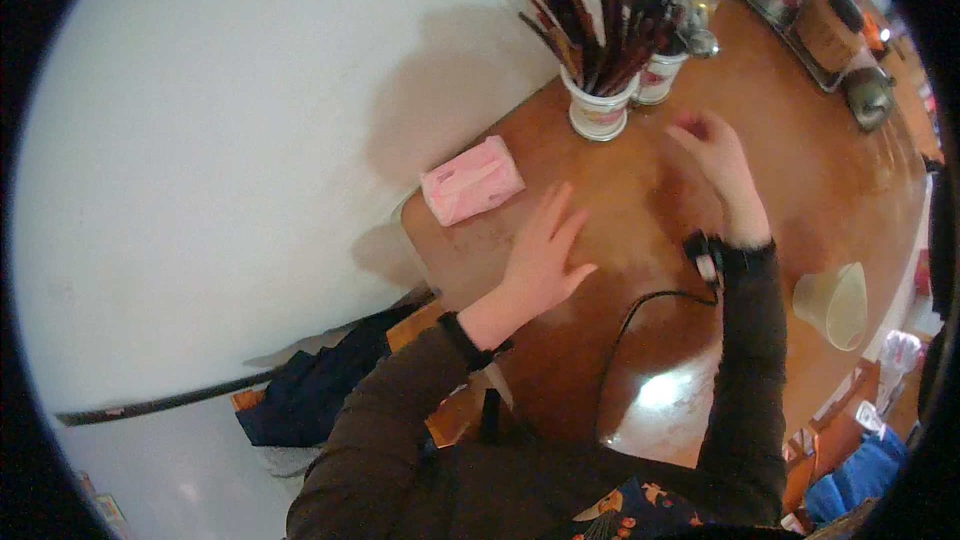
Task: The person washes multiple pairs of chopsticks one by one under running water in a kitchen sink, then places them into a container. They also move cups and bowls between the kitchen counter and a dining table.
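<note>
My left hand (544, 259) is over the wooden table (637, 202), palm down with its fingers apart, and holds nothing. Just beyond its fingertips lies a pink soft pack of tissues (472, 180) near the wall. My right hand (709, 142) is raised over the table, its fingers curled; whether something small is between them cannot be told. Beyond both hands, a white cup (598, 114) stands upright, full of dark chopsticks. A second white cup (660, 79) behind it holds metal spoons (701, 41).
A translucent plastic cup (832, 306) is right of my right forearm. A black cable (622, 322) runs across the table from a small device at my right wrist. A metal tray (795, 52) with containers and a dark metallic pot (870, 99) are at the far right. A white wall (225, 165) borders the table.
</note>
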A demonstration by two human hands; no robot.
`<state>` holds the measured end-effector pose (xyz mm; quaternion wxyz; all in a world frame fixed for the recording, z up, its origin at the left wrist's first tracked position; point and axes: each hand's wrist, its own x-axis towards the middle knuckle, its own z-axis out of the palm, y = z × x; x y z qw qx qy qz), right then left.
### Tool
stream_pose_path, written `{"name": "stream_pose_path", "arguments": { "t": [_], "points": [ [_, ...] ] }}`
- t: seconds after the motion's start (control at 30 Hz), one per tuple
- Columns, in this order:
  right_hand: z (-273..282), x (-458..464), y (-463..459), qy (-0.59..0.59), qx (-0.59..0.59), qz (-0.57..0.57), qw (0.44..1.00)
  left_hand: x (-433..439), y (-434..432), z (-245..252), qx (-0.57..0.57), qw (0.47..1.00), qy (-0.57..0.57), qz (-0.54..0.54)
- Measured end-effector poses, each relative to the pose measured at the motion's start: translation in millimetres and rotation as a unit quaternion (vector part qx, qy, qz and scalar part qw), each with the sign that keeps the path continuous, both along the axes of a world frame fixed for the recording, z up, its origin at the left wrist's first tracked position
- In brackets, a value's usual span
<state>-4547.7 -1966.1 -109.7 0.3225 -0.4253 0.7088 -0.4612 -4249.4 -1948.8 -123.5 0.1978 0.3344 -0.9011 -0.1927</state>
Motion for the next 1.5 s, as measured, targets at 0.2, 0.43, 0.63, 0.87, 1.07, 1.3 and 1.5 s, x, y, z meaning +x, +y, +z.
{"name": "stream_pose_path", "arguments": {
  "t": [0.2, 0.43, 0.63, 0.87, 1.07, 1.3, 1.5],
  "points": [
    [140, 101, 152, -0.045, -0.288, 0.245, 0.925, 91, -31, 18, -0.168, 0.969, -0.049, 0.177],
    [193, 186, 211, -0.345, -0.518, 0.417, 0.663, 99, -100, 7, -0.057, 0.948, -0.243, 0.198],
    [212, 248, 282, -0.304, -0.592, 0.352, 0.658, 109, -93, 13, -0.058, 0.942, -0.240, 0.229],
    [247, 300, 371, -0.258, -0.604, 0.401, 0.639, 149, 46, 23, -0.136, 0.984, -0.038, 0.112],
    [272, 344, 461, -0.242, -0.553, 0.481, 0.636, 219, 203, 29, -0.067, 0.994, 0.066, 0.056],
    [284, 372, 562, -0.237, -0.595, 0.483, 0.598, 339, 396, 0, 0.086, 0.990, 0.032, 0.103],
    [270, 364, 628, -0.276, -0.635, 0.479, 0.539, 394, 564, 0, 0.160, 0.957, 0.001, 0.243]
  ]
}}
